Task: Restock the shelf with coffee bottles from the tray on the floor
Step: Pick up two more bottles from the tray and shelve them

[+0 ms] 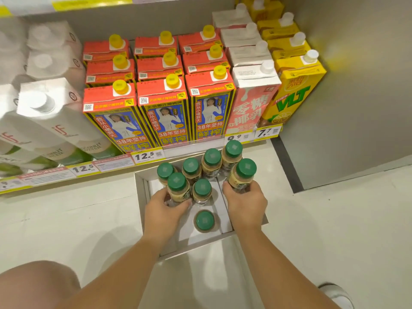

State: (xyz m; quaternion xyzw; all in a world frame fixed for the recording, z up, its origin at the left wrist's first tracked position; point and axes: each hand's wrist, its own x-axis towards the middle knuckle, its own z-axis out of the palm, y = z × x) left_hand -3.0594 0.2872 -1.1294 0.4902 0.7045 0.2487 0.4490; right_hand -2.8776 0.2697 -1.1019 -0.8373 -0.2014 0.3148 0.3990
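Nearest me, my knee juts in at the lower left and my two forearms reach down to the white tray on the floor. My left hand is wrapped around a green-capped coffee bottle at the tray's left side. My right hand grips another bottle at the tray's right edge. Between my hands, one lone bottle stands in the near part of the tray, and just beyond it another. Four more bottles cluster at the far end of the tray. Beyond the tray, the low shelf carries red-topped cartons, white cartons to their left, pink and yellow ones to their right.
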